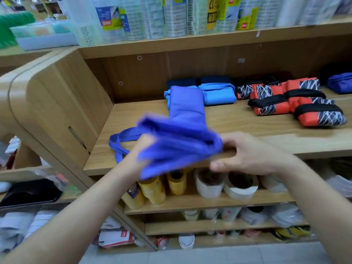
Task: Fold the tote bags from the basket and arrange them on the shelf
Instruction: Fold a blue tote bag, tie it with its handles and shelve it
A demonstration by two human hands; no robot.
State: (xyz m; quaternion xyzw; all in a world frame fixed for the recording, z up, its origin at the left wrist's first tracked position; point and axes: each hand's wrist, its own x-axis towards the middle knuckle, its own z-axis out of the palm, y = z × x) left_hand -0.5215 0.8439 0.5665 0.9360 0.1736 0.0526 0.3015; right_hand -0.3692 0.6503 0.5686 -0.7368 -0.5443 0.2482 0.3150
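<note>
- The blue tote bag [177,138] lies half folded at the shelf's [247,130] front edge. Its long strip runs away from the person, and its near end is bunched crosswise between both hands.
- The right hand [245,155] pinches the bunch's right end. The left hand [133,155] sits under the cloth — fingers hidden, so I cannot tell its hold.
- The fabric looks thin, smooth and limp; the strap handles [119,141] loop leftward.
</note>
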